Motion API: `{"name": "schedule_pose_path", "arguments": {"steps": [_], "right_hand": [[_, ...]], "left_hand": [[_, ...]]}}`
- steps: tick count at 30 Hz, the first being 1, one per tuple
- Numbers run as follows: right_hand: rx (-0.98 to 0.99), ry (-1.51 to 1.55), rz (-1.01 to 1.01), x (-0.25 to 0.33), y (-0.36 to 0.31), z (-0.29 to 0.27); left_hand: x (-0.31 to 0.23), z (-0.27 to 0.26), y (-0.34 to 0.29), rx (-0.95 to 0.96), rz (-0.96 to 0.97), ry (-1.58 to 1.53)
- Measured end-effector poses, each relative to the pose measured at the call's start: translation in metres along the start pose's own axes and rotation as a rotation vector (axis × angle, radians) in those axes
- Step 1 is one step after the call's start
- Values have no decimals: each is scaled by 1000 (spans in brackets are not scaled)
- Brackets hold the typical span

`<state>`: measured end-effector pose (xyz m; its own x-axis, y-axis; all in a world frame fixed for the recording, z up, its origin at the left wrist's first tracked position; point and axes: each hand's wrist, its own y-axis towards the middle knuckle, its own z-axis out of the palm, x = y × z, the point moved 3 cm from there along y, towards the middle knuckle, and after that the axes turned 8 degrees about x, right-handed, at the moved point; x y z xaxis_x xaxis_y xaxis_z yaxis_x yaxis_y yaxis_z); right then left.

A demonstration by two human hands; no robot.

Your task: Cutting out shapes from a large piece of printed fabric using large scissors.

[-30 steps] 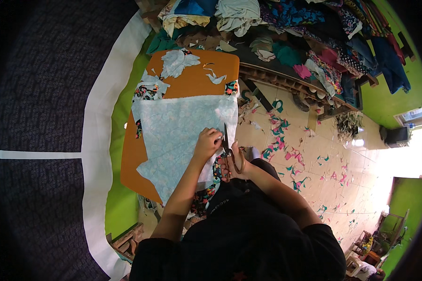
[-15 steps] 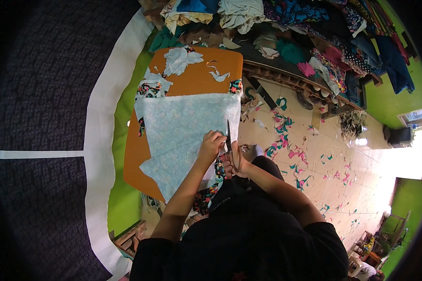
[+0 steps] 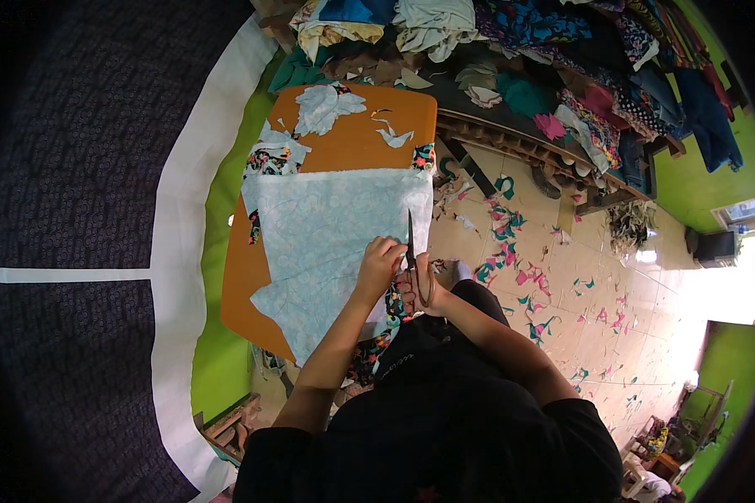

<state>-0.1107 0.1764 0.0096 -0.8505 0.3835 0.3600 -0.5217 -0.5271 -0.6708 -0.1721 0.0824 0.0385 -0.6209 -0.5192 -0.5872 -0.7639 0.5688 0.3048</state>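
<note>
My right hand [image 3: 424, 291] is closed round the handles of a pair of scissors [image 3: 410, 243], whose dark blades point away from me over the right side of a pale blue cloth [image 3: 327, 226]. Beside the blades, the fingers of my left hand [image 3: 381, 260] are bent and pinch the cloth; the exact fold between them is hidden. The cloth lies spread on an orange-brown table [image 3: 352, 138]. Its dark floral printed side [image 3: 394, 306] shows where an edge turns over near my right hand.
Pale blue scraps [image 3: 329, 107] and a thin curved offcut [image 3: 394, 135] lie at the table's far end. Heaped clothes and fabrics [image 3: 528, 96] cover a wooden bench at the far right. Pink and green scraps [image 3: 507, 230] litter the tiled floor.
</note>
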Motion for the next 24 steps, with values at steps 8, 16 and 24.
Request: {"name": "schedule_pose_path", "arguments": {"steps": [8,16,24], "right_hand": [[-49,-122,-51,-4,1,-14],[-23,-81,-31,-8,9,-16],[-25,-87,-12,-3,7,-17]], "left_hand": [[-3,-1,-2,-47,7,-7],[-5,2,-8,-34,7,-19],[-5,2,-8,-64,-5,-27]]}}
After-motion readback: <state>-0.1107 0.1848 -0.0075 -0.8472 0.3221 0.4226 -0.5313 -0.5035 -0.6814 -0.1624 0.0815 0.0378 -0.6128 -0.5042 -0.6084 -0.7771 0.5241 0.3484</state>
